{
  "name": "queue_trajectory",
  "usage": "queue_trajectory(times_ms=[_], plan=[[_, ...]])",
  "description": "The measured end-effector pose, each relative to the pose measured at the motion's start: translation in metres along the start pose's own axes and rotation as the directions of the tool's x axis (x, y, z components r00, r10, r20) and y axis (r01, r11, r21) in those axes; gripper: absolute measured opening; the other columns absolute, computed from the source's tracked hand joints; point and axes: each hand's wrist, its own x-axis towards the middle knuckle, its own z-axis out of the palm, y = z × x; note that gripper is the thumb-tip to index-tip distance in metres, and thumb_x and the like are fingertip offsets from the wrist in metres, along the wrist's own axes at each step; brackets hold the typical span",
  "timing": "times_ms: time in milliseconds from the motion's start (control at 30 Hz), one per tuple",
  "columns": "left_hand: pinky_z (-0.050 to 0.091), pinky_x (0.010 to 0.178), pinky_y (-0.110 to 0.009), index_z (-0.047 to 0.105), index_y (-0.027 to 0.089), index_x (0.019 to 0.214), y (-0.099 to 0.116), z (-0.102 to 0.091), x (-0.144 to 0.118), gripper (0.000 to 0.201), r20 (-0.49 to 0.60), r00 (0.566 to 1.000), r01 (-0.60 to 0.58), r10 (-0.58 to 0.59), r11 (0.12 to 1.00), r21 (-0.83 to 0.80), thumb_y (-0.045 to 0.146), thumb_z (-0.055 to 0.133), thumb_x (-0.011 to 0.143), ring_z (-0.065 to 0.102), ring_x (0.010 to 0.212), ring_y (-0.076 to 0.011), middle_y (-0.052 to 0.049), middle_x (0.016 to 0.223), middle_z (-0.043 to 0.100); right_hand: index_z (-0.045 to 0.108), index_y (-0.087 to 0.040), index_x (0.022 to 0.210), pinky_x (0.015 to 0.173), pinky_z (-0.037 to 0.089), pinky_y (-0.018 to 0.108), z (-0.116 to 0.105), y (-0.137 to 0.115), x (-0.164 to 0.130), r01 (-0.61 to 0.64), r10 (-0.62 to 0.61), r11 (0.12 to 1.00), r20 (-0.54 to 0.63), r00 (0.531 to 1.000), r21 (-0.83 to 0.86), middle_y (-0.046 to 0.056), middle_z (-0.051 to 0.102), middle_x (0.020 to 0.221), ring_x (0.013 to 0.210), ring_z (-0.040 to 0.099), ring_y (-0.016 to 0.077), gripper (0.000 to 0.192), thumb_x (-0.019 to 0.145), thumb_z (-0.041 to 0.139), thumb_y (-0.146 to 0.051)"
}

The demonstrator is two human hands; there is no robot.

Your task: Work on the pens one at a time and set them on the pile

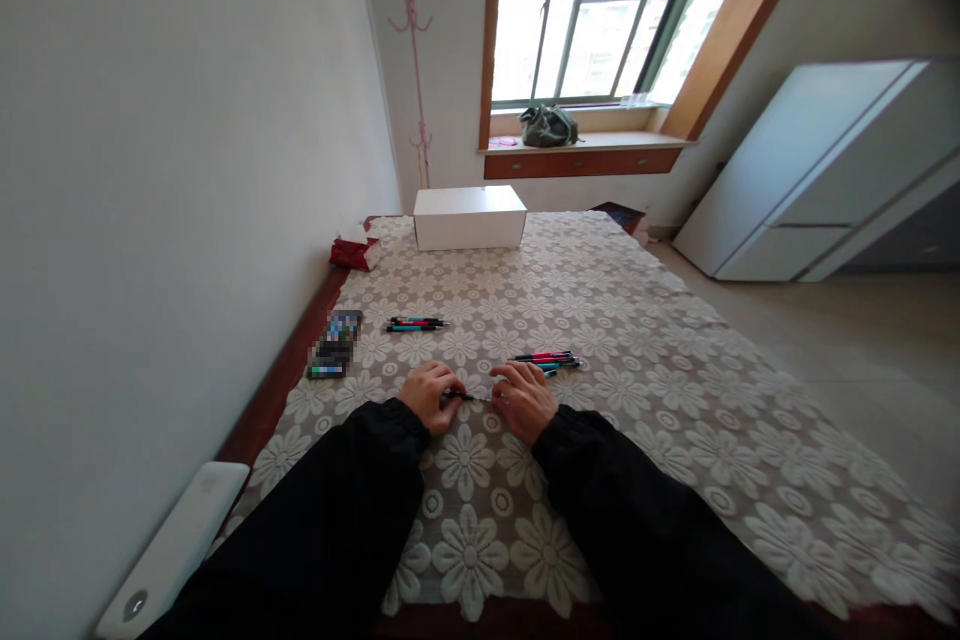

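I hold one thin dark pen [466, 396] between my left hand [426, 396] and right hand [525, 400], fingers curled onto its ends, low over the white floral lace tablecloth [645, 340]. Judging by the piles, a few red-and-teal pens [549, 359] lie touching my right hand, and another small group of pens [415, 324] sits apart, beyond my left.

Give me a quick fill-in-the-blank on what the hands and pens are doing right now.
1. The left hand and right hand grip one dark pen between them, so it is held by ____ hands.
2. The pens by the right hand lie ____ its fingers, farther from the camera.
3. The white box sits at the table's ____ end, towards the window.
4. The floral tablecloth is ____ the pens.

Missing words: both; beyond; far; under
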Motion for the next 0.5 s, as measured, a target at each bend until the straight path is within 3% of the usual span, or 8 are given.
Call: queue_trajectory(times_ms=[333,500], plan=[[0.047,0.086,-0.038,0.071,0.023,0.094,0.0064,0.0080,-0.0007,0.014,0.058,0.996,-0.074,0.074,0.997,-0.008,0.024,0.066,0.081,0.058,0.093,-0.0228,-0.004,0.097,0.070,0.065,-0.024,0.086,0.107,0.028,0.044,0.0013,-0.0057,0.0018,0.075,-0.074,0.994,-0.013,0.997,0.073,0.003,0.068,0.118,0.119,0.053,0.0232,0.004,0.088,0.063,-0.022],[0.047,0.086,-0.038,0.069,0.022,0.092,0.0046,0.0082,-0.0009,0.012,0.021,0.999,-0.047,0.047,0.999,-0.025,0.020,0.065,0.081,0.059,0.093,-0.0225,-0.005,0.096,0.070,0.066,-0.025,0.095,0.111,0.024,0.046,-0.0039,-0.0031,-0.0002,0.057,-0.056,0.995,-0.015,0.998,0.082,0.003,0.067,0.122,0.121,0.052,0.0255,0.011,0.084,0.067,-0.029]])
